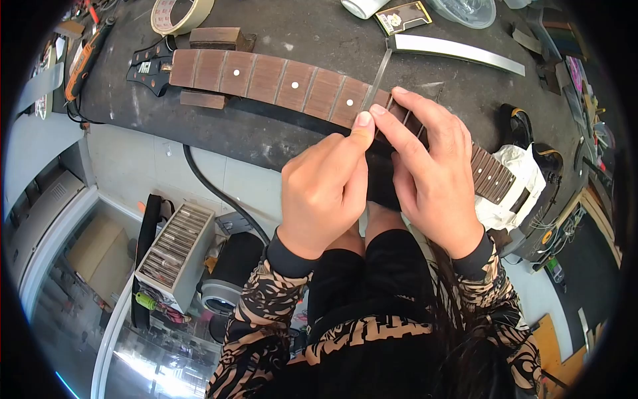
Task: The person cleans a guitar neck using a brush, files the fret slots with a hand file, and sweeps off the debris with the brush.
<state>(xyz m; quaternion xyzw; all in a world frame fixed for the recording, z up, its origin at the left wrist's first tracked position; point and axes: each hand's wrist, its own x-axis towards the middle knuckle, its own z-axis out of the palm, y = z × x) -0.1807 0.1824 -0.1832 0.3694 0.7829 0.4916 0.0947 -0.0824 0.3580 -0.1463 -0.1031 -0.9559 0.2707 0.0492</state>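
Note:
A guitar neck (pixel 266 78) with a brown fretboard, pale dots and a black headstock (pixel 151 68) lies across the bench. A thin greyish strip (pixel 380 74) slants over the fretboard's far edge, its lower end at my fingertips. My left hand (pixel 325 189) is closed, its thumb pressing the strip's lower end against the fretboard. My right hand (pixel 435 163) curls over the neck beside it. The right index fingertip meets the left thumb, and another fingertip rests near the fretboard's far edge. Its thumb tip is hidden.
Wooden blocks (pixel 216 38) (pixel 203 100) sit beside the neck. At the back are a tape roll (pixel 159 16), a silver curved bar (pixel 458 51) and a clear bowl (pixel 468 10). White wrapping (pixel 528 174) covers part of the guitar body. A compartmented box (pixel 176 249) stands below left.

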